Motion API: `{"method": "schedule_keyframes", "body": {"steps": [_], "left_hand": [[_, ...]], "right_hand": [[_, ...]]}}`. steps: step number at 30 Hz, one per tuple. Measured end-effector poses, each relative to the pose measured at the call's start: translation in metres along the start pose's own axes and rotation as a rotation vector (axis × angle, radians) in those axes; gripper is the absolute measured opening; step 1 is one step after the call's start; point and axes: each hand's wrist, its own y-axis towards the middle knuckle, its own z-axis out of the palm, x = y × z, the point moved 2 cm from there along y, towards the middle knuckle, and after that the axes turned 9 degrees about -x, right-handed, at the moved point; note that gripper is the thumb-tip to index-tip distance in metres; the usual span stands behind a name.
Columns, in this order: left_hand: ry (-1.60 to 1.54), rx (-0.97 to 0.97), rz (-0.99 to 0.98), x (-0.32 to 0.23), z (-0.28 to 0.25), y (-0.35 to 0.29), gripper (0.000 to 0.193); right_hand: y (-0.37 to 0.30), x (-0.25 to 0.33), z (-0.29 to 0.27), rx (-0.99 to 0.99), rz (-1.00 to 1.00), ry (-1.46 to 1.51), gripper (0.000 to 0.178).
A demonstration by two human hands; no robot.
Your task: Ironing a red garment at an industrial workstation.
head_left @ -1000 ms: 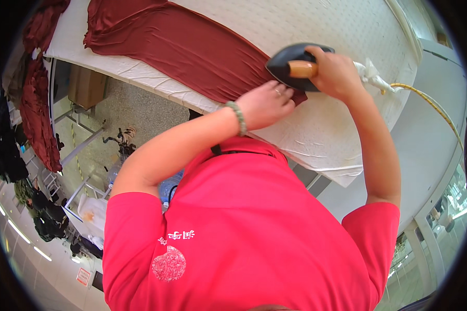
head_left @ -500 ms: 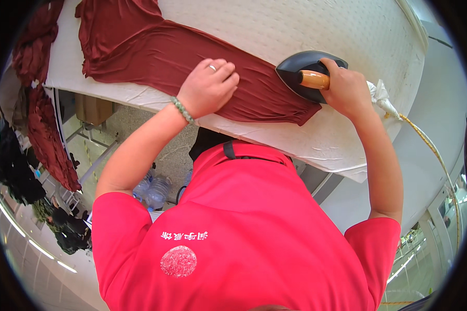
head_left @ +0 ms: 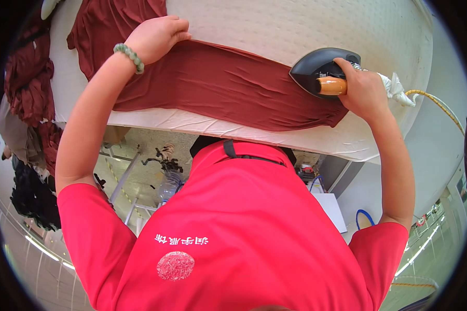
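Observation:
A dark red garment (head_left: pixel 228 78) lies stretched across the pale padded ironing table (head_left: pixel 275 31), its narrow gathered end at the right. My right hand (head_left: pixel 366 90) is closed round the wooden handle of a black iron (head_left: pixel 316 65). The iron's pointed tip faces left, and its plate covers part of the garment near the gathered end. At the upper left, my left hand (head_left: pixel 160 39) has its fingers pinched together on the garment's far edge. A green bead bracelet circles that wrist. Fine creases run along the cloth between my hands.
A yellow hose (head_left: pixel 441 106) with white wrapping runs from the iron off to the right. More red garments (head_left: pixel 31 83) hang over the table's left end, with black clothes (head_left: pixel 33 197) below. Under the table stand metal legs and a plastic bottle (head_left: pixel 168 186).
My left hand has moved left and away from me, from resting on the cloth to its far edge. The iron and my right hand have shifted slightly right, and the garment lies straighter.

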Motion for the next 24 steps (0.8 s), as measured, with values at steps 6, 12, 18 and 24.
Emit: {"method": "schedule_keyframes", "body": {"steps": [6,12,18,24], "left_hand": [[-0.215,0.11,0.042,0.013,-0.028,0.018,0.02],[-0.305,-0.055,-0.003,0.014,-0.038,0.025,0.02],[-0.333,-0.072,-0.016,0.004,-0.05,0.024,0.023],[-0.213,-0.077,-0.072,-0.01,-0.047,0.029,0.021]], "right_hand": [[0.017,0.018,-0.013,-0.004,0.087,-0.004,0.058],[0.045,0.043,-0.027,-0.064,0.13,-0.024,0.058],[0.06,0.065,-0.038,0.001,0.138,-0.058,0.061],[0.062,0.07,-0.042,-0.022,0.115,-0.048,0.062]]}}
